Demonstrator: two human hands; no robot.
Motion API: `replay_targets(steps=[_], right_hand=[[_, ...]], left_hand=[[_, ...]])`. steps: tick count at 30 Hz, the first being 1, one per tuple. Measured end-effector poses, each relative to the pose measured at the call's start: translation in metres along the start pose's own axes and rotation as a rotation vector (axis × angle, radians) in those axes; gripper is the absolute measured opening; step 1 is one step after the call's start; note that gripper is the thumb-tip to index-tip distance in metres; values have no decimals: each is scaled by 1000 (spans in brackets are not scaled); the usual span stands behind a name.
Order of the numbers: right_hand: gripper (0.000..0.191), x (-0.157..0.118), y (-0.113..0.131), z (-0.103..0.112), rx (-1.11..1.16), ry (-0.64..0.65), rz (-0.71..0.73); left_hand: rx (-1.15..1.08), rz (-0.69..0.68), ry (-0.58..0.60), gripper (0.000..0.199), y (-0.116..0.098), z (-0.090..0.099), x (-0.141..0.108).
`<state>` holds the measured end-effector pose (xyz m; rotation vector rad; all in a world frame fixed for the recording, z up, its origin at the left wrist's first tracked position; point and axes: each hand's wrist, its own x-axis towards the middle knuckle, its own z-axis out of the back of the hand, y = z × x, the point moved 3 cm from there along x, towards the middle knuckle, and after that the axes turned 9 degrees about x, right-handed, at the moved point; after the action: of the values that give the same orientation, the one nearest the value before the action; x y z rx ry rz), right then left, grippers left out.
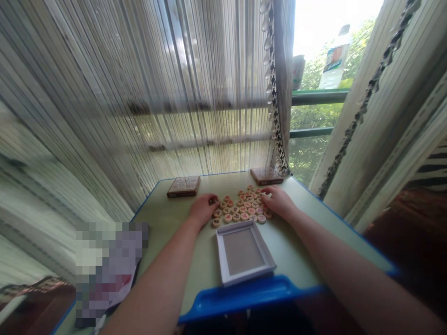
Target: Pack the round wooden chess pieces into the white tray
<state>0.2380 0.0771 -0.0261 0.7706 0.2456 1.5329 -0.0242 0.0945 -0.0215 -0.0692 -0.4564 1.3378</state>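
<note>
Many round wooden Chinese chess pieces (243,210), with red or dark characters, lie close together on the pale green table. My left hand (203,209) is at their left edge, its fingers curled on a piece with a dark marking (213,201). On the opposite side of the group, my right hand (279,201) has thumb and fingers closed around a pale piece (266,195), partly hidden by the fingers. Nearer to me than the pieces sits a shallow white open box (220,256) with a bare grey-brown bottom.
Two flat brown boxes stand at the far edge, one on the left (184,186) and one on the right (267,175). A blurred-out package (113,274) lies at the left. The table's blue rim (244,294) runs in front. String curtains, a window and a bottle (335,60) are behind.
</note>
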Motion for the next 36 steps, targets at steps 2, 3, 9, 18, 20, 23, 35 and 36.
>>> replay_targets(steps=[2, 3, 9, 18, 20, 23, 35, 36], right_hand=[[29, 0, 1, 0, -10, 10, 5], [29, 0, 1, -1, -16, 19, 8], [32, 2, -4, -4, 8, 32, -1], [31, 3, -2, -1, -12, 31, 34], [31, 3, -2, -1, -20, 21, 26], [32, 2, -2, 0, -22, 20, 28], [31, 1, 1, 0, 18, 29, 81], [31, 1, 1, 0, 17, 26, 86]], left_hand=[[6, -6, -14, 24, 0, 0, 0], [3, -8, -20, 23, 0, 0, -1], [-51, 30, -35, 24, 1, -2, -4], [18, 40, -20, 27, -1, 0, -4], [53, 21, -27, 27, -2, 0, -4], [87, -13, -36, 28, -4, 1, -5], [73, -9, -40, 31, -5, 2, -8], [73, -6, -36, 31, -5, 2, -8]])
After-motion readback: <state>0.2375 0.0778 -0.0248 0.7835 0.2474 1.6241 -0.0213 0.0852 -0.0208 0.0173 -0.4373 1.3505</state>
